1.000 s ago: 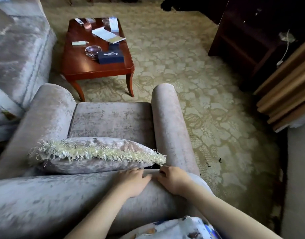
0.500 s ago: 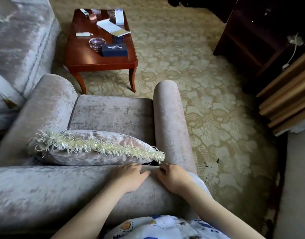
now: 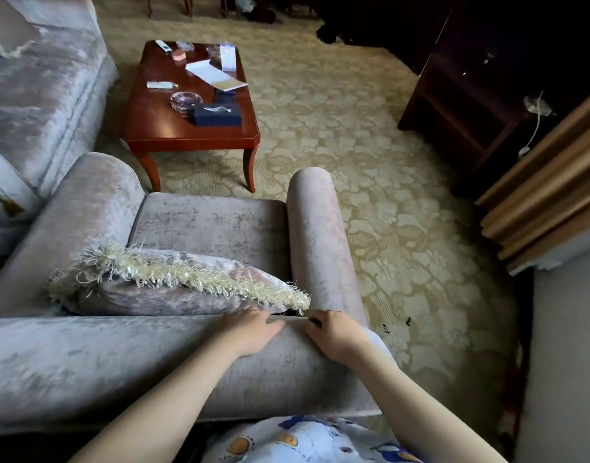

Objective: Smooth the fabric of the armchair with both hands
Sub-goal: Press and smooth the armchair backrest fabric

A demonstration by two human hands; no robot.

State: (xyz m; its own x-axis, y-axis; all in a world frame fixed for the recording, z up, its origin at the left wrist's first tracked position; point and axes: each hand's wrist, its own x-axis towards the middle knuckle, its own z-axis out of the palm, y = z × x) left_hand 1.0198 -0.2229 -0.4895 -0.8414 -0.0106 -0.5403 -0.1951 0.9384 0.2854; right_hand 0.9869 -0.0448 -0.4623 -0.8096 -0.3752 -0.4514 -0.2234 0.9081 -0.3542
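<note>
A person leans over the back of a pale mauve velvet armchair (image 3: 213, 225), both bare hands resting on the top edge of its backrest near the right-hand corner. The left hand (image 3: 250, 332) lies palm down, fingers (image 3: 270, 324) spread flat and gripping nothing. The right hand (image 3: 333, 335) sits just beside it, its fingers (image 3: 315, 324) curled at the seam; whether they pinch the cloth cannot be told. The armchair's crushed pile shows mottled light and dark streaks across the backrest, the seat cushion and both rolled arms. A matching fringed cushion (image 3: 173, 282) stands against the inside of the backrest, its cream tassels touching the top edge just ahead of the hands. The armchair stands on a patterned carpet (image 3: 370, 155), with a red-brown wooden surface (image 3: 153, 121) beyond its front edge.
</note>
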